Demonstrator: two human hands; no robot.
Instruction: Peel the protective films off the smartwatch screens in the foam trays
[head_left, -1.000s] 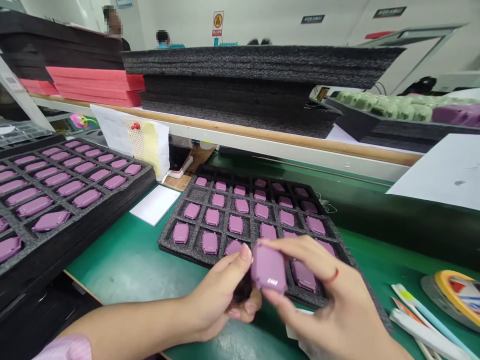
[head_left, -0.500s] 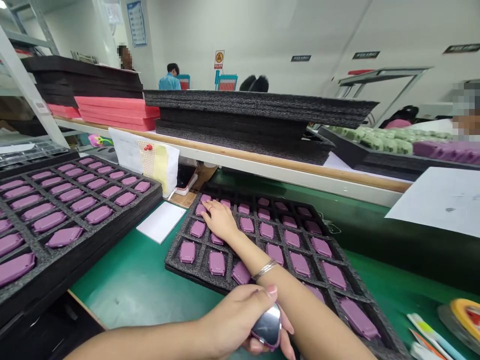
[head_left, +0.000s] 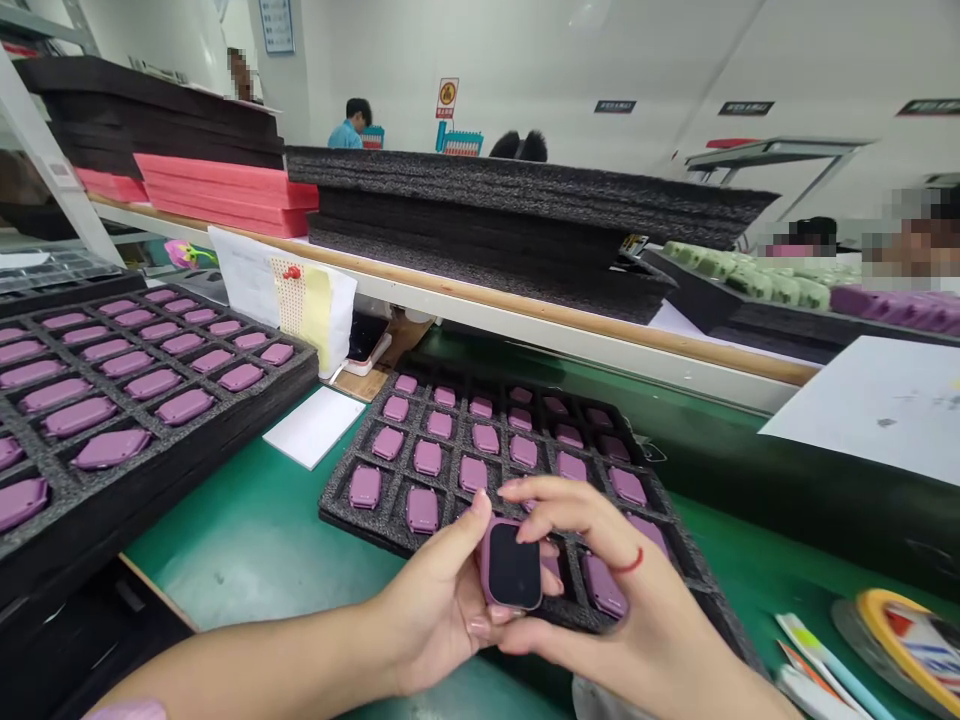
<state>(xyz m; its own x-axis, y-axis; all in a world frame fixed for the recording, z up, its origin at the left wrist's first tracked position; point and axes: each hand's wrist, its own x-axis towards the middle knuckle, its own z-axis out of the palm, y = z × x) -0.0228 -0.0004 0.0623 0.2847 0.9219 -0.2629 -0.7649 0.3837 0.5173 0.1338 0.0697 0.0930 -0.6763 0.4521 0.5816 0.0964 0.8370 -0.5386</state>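
Both my hands hold one small purple watch body (head_left: 511,566) with a black screen facing up, just above the near edge of a black foam tray (head_left: 341,515). My left hand (head_left: 439,600) cups it from the left, thumb on its top edge. My right hand (head_left: 600,590) pinches it from the right with fingers curled over it. The tray's pockets hold several purple watch bodies (head_left: 427,457) lying back side up.
A taller stack of foam trays (head_left: 247,400) filled with purple pieces stands at the left. A white card (head_left: 315,427) lies on the green mat between the trays. Pens (head_left: 817,655) and a tape roll (head_left: 911,635) lie at the right. A shelf above carries black and red foam sheets (head_left: 510,225).
My right hand has come back from the tray's far left pockets to the piece in my left hand. That piece now shows its black screen.
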